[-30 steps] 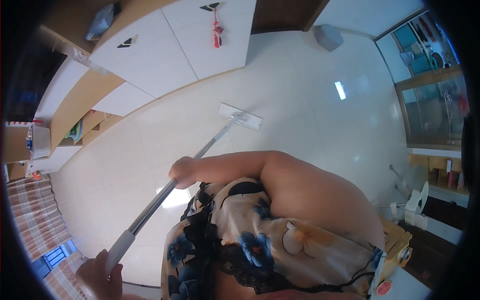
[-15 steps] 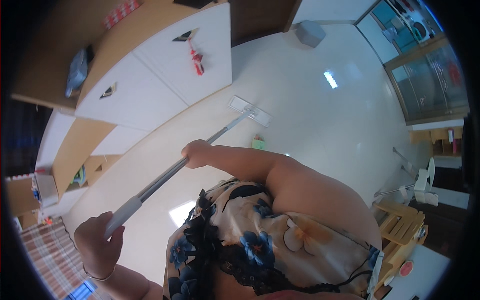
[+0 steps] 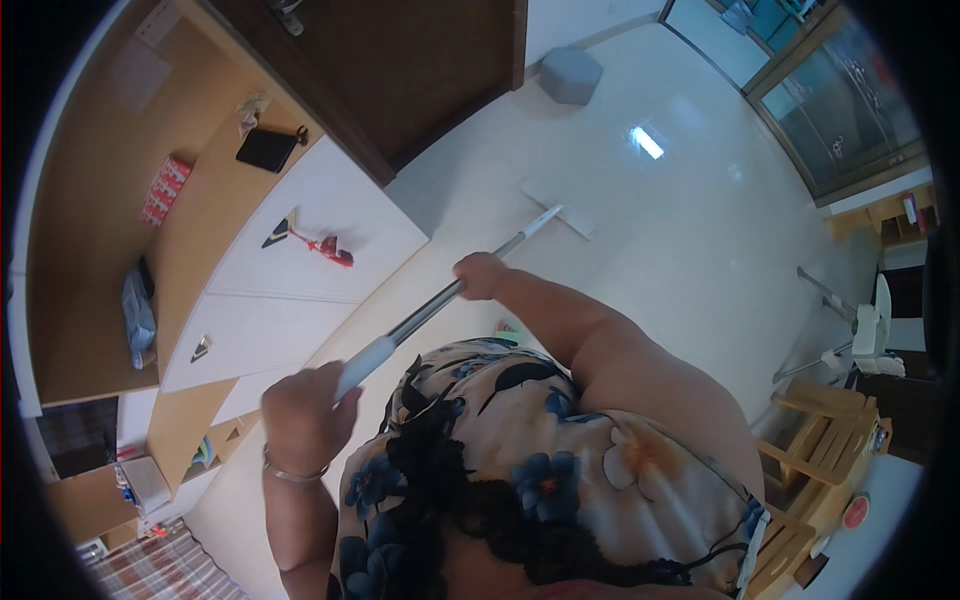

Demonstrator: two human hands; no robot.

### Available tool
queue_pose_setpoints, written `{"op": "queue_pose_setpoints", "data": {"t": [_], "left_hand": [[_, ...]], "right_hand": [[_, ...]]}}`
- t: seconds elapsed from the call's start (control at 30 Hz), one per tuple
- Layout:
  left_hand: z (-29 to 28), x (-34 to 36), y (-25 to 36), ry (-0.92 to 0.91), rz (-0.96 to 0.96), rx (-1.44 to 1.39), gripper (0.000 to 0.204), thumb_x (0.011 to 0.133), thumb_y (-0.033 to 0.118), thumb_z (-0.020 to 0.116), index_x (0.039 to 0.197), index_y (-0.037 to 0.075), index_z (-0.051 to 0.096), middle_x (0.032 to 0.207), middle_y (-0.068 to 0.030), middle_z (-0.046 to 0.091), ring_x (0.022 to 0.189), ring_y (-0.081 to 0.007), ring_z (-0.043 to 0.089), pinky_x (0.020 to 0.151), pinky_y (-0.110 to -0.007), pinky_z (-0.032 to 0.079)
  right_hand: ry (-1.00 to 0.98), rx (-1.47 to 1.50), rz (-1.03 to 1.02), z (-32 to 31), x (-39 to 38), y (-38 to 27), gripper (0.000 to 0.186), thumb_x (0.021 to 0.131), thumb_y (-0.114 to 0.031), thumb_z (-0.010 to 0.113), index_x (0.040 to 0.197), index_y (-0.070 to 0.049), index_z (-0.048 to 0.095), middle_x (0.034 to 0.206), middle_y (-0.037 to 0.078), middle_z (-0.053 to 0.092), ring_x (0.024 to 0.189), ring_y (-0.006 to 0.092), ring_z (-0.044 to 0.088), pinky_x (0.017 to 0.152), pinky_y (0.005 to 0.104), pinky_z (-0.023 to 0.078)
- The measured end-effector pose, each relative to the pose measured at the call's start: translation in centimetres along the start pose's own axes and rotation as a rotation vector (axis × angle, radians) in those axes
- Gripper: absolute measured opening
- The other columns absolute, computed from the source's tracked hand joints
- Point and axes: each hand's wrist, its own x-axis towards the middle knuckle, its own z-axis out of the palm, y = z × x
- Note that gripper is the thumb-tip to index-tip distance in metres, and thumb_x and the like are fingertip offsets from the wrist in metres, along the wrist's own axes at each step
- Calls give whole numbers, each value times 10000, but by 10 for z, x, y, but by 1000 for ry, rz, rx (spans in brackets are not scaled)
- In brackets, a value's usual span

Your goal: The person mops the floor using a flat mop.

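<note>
A flat mop (image 3: 425, 313) with a long silver pole slants across the view, from lower left to upper right. Near the top of the pole, my left hand (image 3: 308, 415) wraps round the pale grey grip, a bracelet on its wrist. Farther down, my right hand (image 3: 482, 275) is closed round the metal shaft. The mop's pale rectangular head (image 3: 558, 210) lies on the glossy white floor, faint against it. A green slipper (image 3: 508, 331) shows in part beyond the flowered clothing on my body.
White cabinet doors (image 3: 280, 250) with a red tassel stand left, below a wooden shelf with a black pouch (image 3: 268, 149). Beyond are a brown door (image 3: 400, 70) and a grey hexagonal stool (image 3: 571, 76). Right are a sliding glass door (image 3: 840, 110) and a wooden chair (image 3: 815, 450).
The mop has swung to the right and farther out, with both hands still on it. My view has shifted left, bringing more of the shelf and brown door in.
</note>
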Motion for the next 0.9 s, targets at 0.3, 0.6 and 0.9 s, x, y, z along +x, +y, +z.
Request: {"op": "queue_pose_setpoints", "data": {"t": [0.3,0.6,0.9], "left_hand": [[22,70,25,-221,-18,101,380,695,225,772,1020,66,654,672,-113,604,601,-300,606,553,-408,474],[-68,38,-30,-173,-123,131,388,651,152,793,996,35,658,704,-123,601,621,-312,593,575,-405,452],[-127,77,-65,-239,-57,304,312,829,249,724,1042,26,677,718,-100,645,578,-228,626,493,-338,488]], "right_hand": [[9,-42,126,-36,3,71,196,687,-296,634,749,-114,666,809,121,674,863,331,645,778,449,511],[-234,39,-124,-43,70,-51,226,683,-308,634,772,-104,676,810,141,672,829,347,655,710,461,511],[-288,212,-328,-67,145,-95,210,659,-293,625,734,-99,654,719,134,640,745,341,641,644,468,478]]}}
